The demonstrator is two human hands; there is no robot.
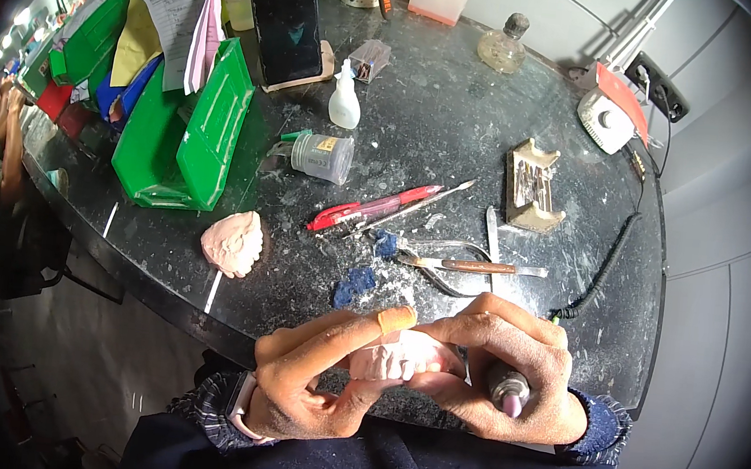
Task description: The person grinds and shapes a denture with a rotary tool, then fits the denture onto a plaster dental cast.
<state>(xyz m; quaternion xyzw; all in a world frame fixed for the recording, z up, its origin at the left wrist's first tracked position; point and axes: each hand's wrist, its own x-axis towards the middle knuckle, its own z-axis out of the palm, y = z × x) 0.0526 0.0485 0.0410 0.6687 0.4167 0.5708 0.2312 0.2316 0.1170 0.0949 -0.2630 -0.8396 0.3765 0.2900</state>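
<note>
A pale pink, chalky dental cast with a row of sculpted teeth [395,360] is held between both hands just above the near edge of a black, dust-specked tabletop [440,123]. Its back and both ends are covered by fingers, so only the toothed side shows clearly. The left hand [312,373] is curled nearly closed on one end, thumb below, with a yellow wrap [396,320] round a finger laid over the top. The right hand [516,366], coated in fine powder, pinches the other end between thumb and fingers; its palm also encloses a dark cylindrical tool with a rounded pinkish tip [509,394], whose remaining length is hidden.

Beyond the hands lie crumbly dark-blue lumps [354,287] amid white shavings and a flat-ended carving tool with a brown handle [472,265], which crosses a curved metal instrument [452,283] and partly covers it. A second pink cast, rough and rounded [232,243], sits to the left, near a glossy green plastic bin [208,137]. Farther left, a co-worker's forearms [12,145] fade into the lens's dark rim, details indistinct.
</note>
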